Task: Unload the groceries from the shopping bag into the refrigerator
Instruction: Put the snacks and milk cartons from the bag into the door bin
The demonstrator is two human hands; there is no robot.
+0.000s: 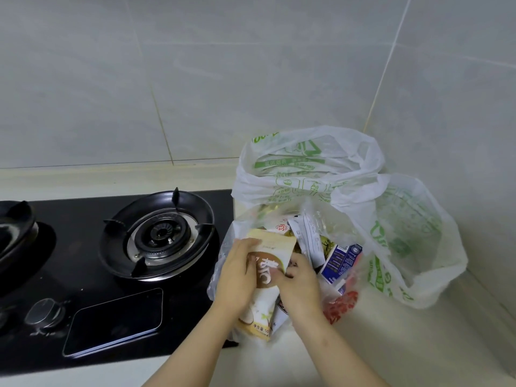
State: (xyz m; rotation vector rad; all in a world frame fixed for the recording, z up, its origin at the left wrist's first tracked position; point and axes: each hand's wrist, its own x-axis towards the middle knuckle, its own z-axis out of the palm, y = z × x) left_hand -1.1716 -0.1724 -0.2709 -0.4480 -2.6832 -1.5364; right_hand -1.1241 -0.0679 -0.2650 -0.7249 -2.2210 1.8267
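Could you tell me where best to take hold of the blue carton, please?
I'd grip the blue carton across its narrow sides near the upper end, coming from above right: it leans tilted and that end sticks clear of the other packs.

Behind the black glass gas hob rises a wall of large pale grey tiles with thin light grout lines. To the hob's right a second tiled wall meets it in a corner. The hob is set into a cream bench, with a low ledge behind it. On the hob, a burner sits under a black pan support, a round knob nearer its front. The light is soft and even.
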